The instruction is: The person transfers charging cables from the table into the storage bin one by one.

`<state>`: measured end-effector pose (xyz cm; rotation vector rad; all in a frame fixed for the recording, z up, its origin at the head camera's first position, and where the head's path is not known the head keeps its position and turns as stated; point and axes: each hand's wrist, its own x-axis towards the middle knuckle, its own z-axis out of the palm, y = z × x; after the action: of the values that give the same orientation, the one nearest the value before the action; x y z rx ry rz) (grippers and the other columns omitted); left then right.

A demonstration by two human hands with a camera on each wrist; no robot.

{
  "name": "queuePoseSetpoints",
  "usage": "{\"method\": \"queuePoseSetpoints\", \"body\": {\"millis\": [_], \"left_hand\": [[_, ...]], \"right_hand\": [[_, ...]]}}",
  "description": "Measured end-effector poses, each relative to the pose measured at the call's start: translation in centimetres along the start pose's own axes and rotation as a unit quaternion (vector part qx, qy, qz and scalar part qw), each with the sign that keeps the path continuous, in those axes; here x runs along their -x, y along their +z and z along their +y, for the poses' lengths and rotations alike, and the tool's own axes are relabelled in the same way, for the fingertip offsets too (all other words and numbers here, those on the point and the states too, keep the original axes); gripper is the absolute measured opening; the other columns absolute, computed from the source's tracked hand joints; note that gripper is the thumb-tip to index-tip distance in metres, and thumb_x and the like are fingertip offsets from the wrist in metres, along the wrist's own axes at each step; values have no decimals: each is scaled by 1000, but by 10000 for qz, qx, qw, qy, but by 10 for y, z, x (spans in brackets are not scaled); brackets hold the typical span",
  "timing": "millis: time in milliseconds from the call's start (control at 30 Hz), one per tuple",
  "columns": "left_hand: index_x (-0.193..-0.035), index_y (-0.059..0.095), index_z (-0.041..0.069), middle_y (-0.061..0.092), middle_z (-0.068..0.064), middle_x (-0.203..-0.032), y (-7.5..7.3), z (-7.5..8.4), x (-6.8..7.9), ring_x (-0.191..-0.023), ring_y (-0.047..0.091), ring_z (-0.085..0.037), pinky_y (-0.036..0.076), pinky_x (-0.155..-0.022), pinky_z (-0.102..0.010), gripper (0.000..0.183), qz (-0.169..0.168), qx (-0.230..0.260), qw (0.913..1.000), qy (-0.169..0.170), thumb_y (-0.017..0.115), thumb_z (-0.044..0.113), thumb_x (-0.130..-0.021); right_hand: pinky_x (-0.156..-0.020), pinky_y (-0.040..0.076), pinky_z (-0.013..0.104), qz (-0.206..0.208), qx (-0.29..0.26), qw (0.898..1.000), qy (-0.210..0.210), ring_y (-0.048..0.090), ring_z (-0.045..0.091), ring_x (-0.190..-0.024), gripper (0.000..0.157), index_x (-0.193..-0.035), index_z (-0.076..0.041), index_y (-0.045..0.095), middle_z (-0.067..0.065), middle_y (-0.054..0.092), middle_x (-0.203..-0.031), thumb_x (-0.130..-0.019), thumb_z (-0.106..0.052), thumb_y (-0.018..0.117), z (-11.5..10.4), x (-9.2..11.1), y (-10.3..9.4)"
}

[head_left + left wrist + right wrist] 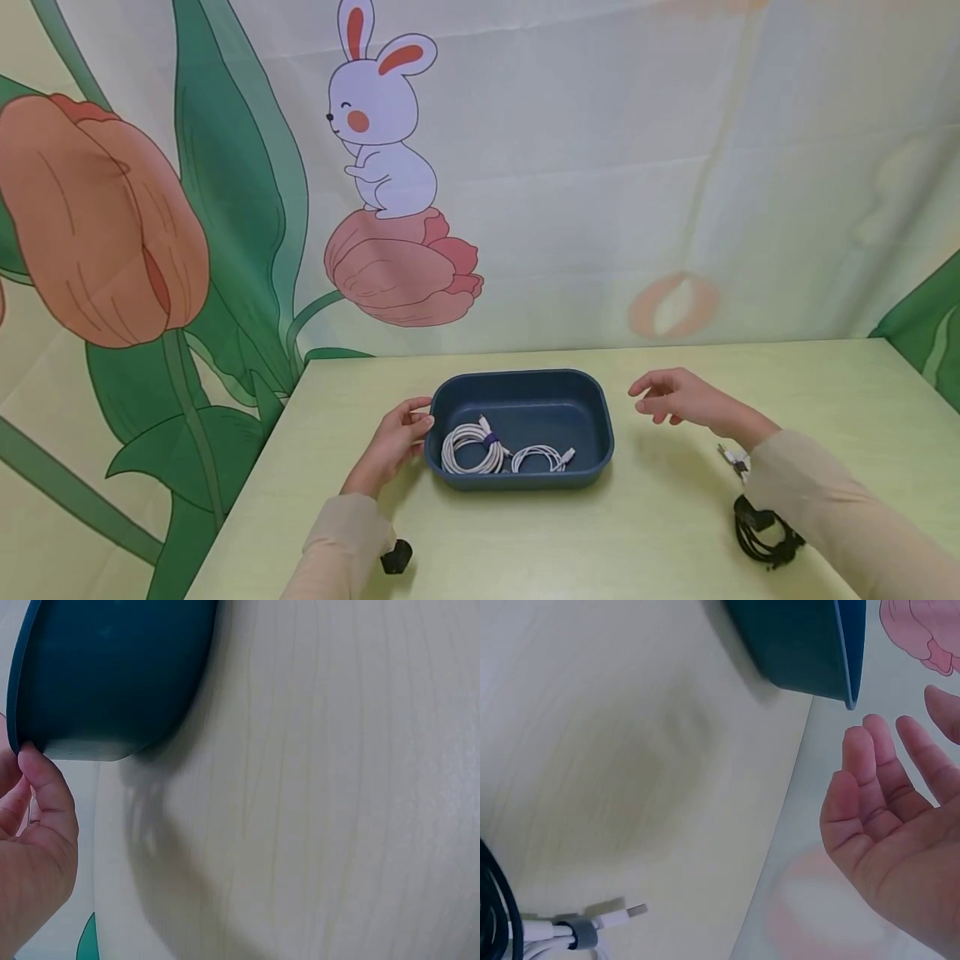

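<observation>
A dark blue rectangular bin (525, 482) stands on the table with two coiled white cables inside. The larger white coil (453, 450), tied with a purple strap, lies at the bin's left; a smaller white cable (536, 451) is beside it. At the bin's left end, my left hand (397, 437) holds the rim, with thumb (49, 787) and fingers right at its edge. My right hand (686, 398) hovers off the bin's right end, fingers loosely bent and apart, holding nothing.
Near my right forearm lie a coiled black cable (757, 542) and a white cable (544, 930) with a dark strap. A small black object (396, 557) sits beside my left sleeve. Behind the light wooden table (555, 542) hangs a printed cloth (540, 208) with a rabbit and tulips.
</observation>
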<state>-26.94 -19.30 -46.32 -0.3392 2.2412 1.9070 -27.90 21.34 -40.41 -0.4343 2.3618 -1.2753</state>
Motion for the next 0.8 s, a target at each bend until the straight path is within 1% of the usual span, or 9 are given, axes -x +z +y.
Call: {"method": "queuePoseSetpoints", "body": {"millis": [200,433,667,800], "left_hand": [[-124,45,10,47,-3,-90,0,0,0,-73,52,-14,41,-59,-23,37,24,5,10000,-29,51,8,-88],[-125,44,9,46,-2,-89,0,-1,-1,-71,51,-13,41,-59,-23,37,-33,9,10000,12,51,9,-88],[-125,44,8,47,-2,-88,0,-1,-1,-70,51,-14,41,-58,-24,37,-36,-5,10000,69,50,8,-89],[-124,45,8,47,-3,-88,0,-1,0,-71,51,-15,41,-57,-23,37,-9,-9,10000,63,50,7,-88]], "right_hand": [[-66,42,34,-22,0,9999,104,53,23,-75,37,-112,-4,52,5,59,-87,-83,-25,59,9,6,-4],[-68,42,35,-14,-12,9994,342,51,24,-79,43,-116,0,49,15,57,-97,-83,-26,58,21,13,-10],[-68,42,35,-18,-38,9992,389,51,23,-79,46,-118,1,47,14,56,-99,-84,-29,57,24,22,-15],[-70,42,36,25,-5,9991,421,52,24,-83,46,-119,0,46,16,56,-105,-85,-29,56,27,25,-18]]}}
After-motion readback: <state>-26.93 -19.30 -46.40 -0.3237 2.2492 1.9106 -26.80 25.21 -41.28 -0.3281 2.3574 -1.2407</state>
